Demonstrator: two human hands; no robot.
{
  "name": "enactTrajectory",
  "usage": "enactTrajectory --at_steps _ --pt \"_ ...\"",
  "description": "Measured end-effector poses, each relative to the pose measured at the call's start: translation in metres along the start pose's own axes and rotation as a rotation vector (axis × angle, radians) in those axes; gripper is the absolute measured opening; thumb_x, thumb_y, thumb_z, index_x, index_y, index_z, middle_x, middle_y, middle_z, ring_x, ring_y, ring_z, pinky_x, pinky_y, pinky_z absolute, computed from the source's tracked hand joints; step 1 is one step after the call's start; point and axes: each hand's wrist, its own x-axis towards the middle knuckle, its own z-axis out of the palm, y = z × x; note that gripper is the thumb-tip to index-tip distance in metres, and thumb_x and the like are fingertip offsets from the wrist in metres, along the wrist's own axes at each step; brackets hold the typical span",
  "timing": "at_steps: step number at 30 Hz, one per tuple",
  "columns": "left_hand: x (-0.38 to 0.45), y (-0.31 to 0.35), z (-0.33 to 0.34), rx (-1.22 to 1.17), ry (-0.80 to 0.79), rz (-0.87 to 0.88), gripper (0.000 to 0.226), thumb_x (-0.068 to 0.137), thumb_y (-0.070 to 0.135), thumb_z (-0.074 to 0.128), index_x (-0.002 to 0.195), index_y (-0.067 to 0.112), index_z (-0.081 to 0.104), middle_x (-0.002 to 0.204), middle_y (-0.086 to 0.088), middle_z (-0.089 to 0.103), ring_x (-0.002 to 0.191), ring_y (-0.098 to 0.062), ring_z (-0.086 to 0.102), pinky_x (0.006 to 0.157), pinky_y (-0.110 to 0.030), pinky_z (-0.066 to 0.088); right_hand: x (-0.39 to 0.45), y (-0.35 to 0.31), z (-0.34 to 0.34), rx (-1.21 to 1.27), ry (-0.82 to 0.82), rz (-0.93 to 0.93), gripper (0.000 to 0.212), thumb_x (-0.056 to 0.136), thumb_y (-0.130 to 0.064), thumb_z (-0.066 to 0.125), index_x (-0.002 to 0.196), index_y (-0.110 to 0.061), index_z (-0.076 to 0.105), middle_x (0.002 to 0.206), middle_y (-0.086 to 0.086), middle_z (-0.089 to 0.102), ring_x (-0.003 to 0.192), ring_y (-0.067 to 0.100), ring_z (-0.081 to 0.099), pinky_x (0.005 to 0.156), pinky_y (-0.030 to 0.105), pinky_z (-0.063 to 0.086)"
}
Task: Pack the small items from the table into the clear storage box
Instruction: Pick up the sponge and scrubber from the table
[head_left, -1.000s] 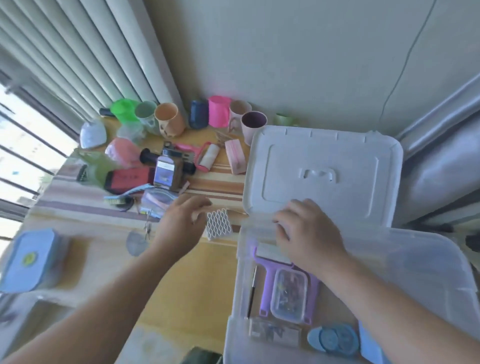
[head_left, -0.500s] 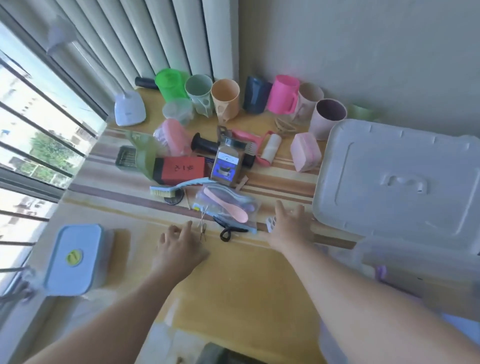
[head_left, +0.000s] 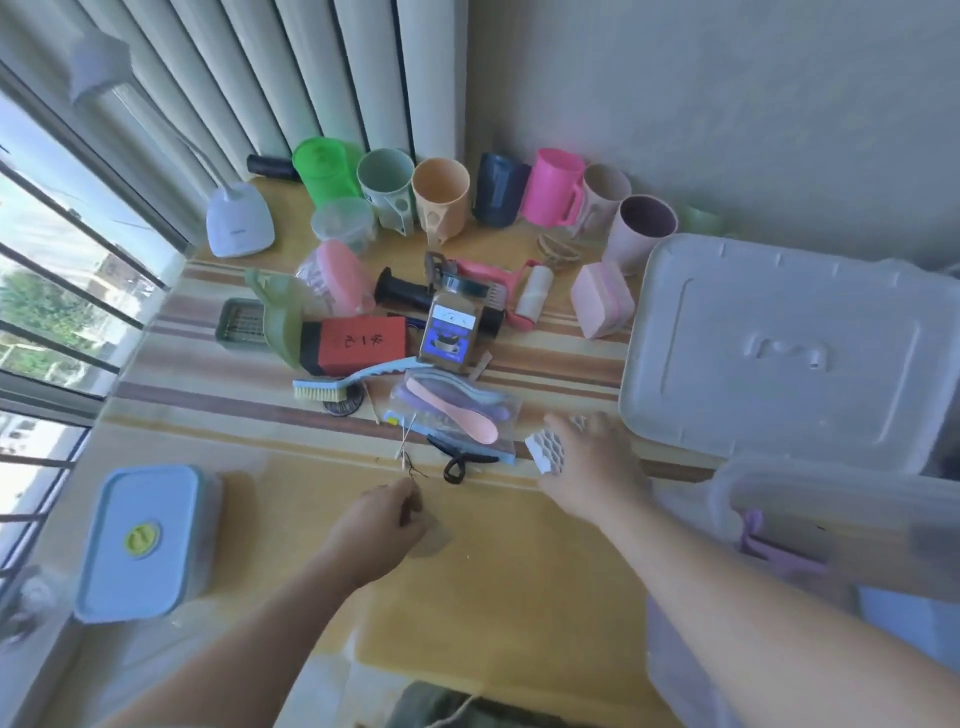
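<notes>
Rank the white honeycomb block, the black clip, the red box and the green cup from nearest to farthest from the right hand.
From the right hand:
1. White honeycomb block, at its fingers, on their left.
2. Black clip, farther left on the table.
3. Red box, up and left, mid-table.
4. Green cup, back by the blinds.

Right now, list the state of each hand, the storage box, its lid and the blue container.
Left hand: grip pinches a thin wire piece.
Right hand: grips a white honeycomb piece.
Clear storage box: open.
White lid: off, lying flat on the table.
Blue container: closed.
</notes>
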Motion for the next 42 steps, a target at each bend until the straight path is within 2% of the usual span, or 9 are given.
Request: enactTrajectory --at_steps 7,12,14,17,20,25,31,37,42 --pt "-0.032 0.138 -0.053 -0.304 0.147 0.246 0.008 0.092 0.018 0.057 0.085 0.024 0.058 0.074 0.006 0.067 0.069 -0.02 0.062 0.068 -0.045 0.054 -0.079 0.029 -0.08 0.194 0.264 -0.323 0.095 0.075 -0.043 0.073 0.156 -0.039 0.023 0.137 -0.01 0.044 0.12 0.028 0.043 0.094 0.043 0.044" --pt "-0.068 0.264 -0.039 -0.386 0.173 0.465 0.012 0.092 0.012 0.063 0.085 0.022 0.063 0.071 -0.002 0.069 0.067 -0.022 0.06 0.071 -0.025 0.048 -0.151 0.137 -0.094 0.312 0.567 -0.265 0.093 0.071 -0.039 0.069 0.156 -0.027 0.033 0.143 -0.004 0.049 0.124 0.031 0.049 0.11 0.038 0.035" --pt "-0.082 0.305 -0.013 -0.394 0.101 0.493 0.011 0.093 0.016 0.064 0.089 0.026 0.064 0.074 0.0 0.071 0.063 -0.021 0.063 0.066 -0.032 0.051 -0.177 0.197 -0.086 0.319 0.595 -0.167 0.097 0.069 -0.035 0.074 0.157 -0.027 0.034 0.145 -0.003 0.05 0.128 0.03 0.05 0.111 0.032 0.031" --pt "-0.097 0.355 0.038 -0.33 -0.061 0.51 0.012 0.095 0.018 0.062 0.097 0.03 0.063 0.081 0.005 0.074 0.064 -0.012 0.072 0.067 -0.036 0.056 -0.203 0.289 -0.06 0.26 0.553 -0.004 0.098 0.067 -0.037 0.074 0.156 -0.025 0.036 0.142 -0.001 0.055 0.125 0.035 0.055 0.106 0.041 0.04" --pt "-0.099 0.386 0.097 -0.201 -0.194 0.519 0.018 0.094 0.015 0.06 0.104 0.03 0.062 0.084 0.008 0.073 0.07 -0.006 0.074 0.073 -0.035 0.059 -0.223 0.354 -0.039 0.096 0.297 0.184 0.101 0.073 -0.035 0.071 0.161 -0.033 0.02 0.147 -0.005 0.047 0.124 0.037 0.047 0.094 0.045 0.049" --pt "-0.088 0.413 0.173 0.011 -0.313 0.436 0.027 0.088 0.015 0.06 0.11 0.03 0.066 0.079 0.012 0.071 0.077 -0.01 0.072 0.077 -0.032 0.058 -0.238 0.405 -0.015 -0.085 0.029 0.174 0.09 0.085 -0.015 0.069 0.156 -0.041 0.02 0.15 -0.009 0.035 0.129 0.03 0.042 0.092 0.04 0.046" --pt "-0.084 0.426 0.224 0.109 -0.408 0.341 0.028 0.088 0.015 0.06 0.109 0.031 0.067 0.076 0.007 0.075 0.068 -0.003 0.069 0.052 -0.009 0.041 -0.248 0.425 0.005 -0.223 -0.096 0.073 0.084 0.08 -0.003 0.068 0.146 -0.042 0.034 0.133 0.001 0.039 0.119 0.031 0.049 0.098 0.041 0.037" --pt "-0.073 0.419 0.239 -0.017 -0.458 0.241 0.024 0.087 0.009 0.066 0.102 0.027 0.067 0.071 -0.001 0.077 0.061 -0.008 0.069 0.074 -0.034 0.06 -0.241 0.403 -0.017 -0.074 -0.05 -0.06 0.074 0.078 -0.05 0.078 0.143 -0.035 0.047 0.147 -0.003 0.036 0.133 0.03 0.037 0.103 0.043 0.04" --pt "-0.074 0.406 0.237 -0.4 -0.52 -0.015 0.025 0.091 -0.003 0.063 0.115 0.007 0.063 0.08 -0.023 0.075 0.066 -0.025 0.066 0.065 -0.034 0.056 -0.218 0.357 -0.014 -0.045 0.012 -0.225 0.054 0.084 -0.048 0.077 0.125 -0.02 0.057 0.127 0.0 0.056 0.119 0.03 0.048 0.088 0.043 0.043"
